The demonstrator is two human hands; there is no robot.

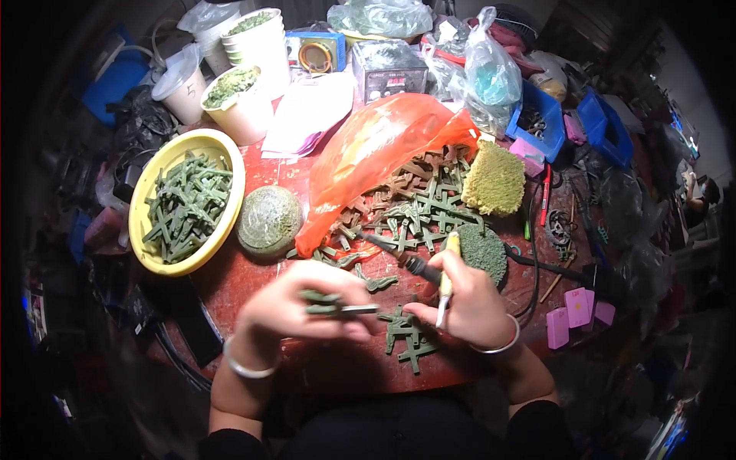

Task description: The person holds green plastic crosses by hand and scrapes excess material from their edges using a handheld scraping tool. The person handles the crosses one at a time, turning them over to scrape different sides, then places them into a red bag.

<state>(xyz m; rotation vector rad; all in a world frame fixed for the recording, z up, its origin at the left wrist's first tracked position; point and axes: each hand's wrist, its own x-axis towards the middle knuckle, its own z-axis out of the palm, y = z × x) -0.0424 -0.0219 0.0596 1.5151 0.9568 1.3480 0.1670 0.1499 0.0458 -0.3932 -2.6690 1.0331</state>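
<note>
My left hand (295, 305) holds a small green plastic cross-shaped piece (331, 305) above the red table's (253, 268) near edge. My right hand (469, 300) grips a soldering iron with a yellow handle (448, 276) and black barrel, its tip pointing up-left toward the heap. Between the hands, on the table, lies a small cluster of green pieces (408, 337). A large heap of green and brown cross pieces (418, 207) spills from an orange plastic bag (376, 149) just beyond the hands.
A yellow bowl (146, 201) full of green pieces sits at the left, a round green dome (268, 220) beside it. White tubs (245, 103), a yellow-green sponge (494, 180), blue bins (540, 115), pink blocks (575, 310) and cables crowd the table.
</note>
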